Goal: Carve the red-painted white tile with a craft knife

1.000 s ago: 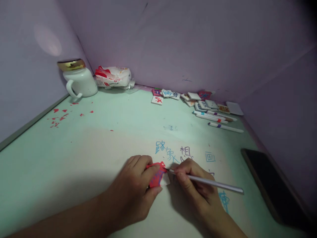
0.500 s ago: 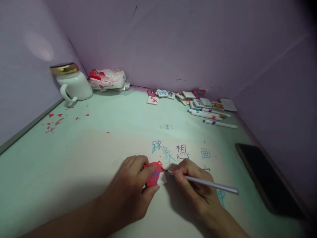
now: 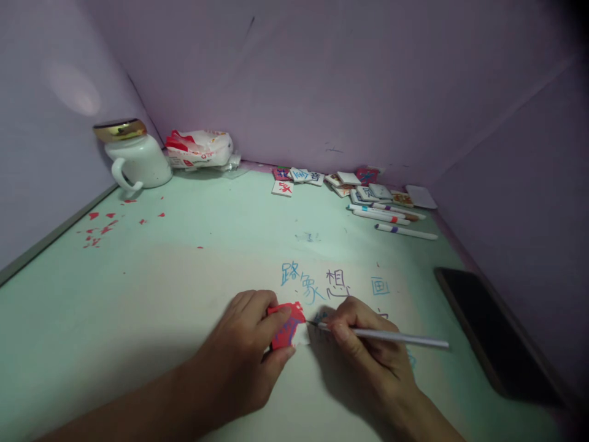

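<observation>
Colouring step in hand — left hand (image 3: pixel 248 353) pins the red-painted tile (image 3: pixel 286 326) flat on the table (image 3: pixel 138 294), right hand (image 3: pixel 363 344) grips the thin brush (image 3: pixel 391 337), tip at the tile's right edge — next stroke likely needs a steady hold.

Lilac walls (image 3: pixel 322 80), dim green tabletop (image 3: pixel 138 288)

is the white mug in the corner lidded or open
Lidded: a gold lid sits on top of the white mug, which stands upright by the wall.
</observation>
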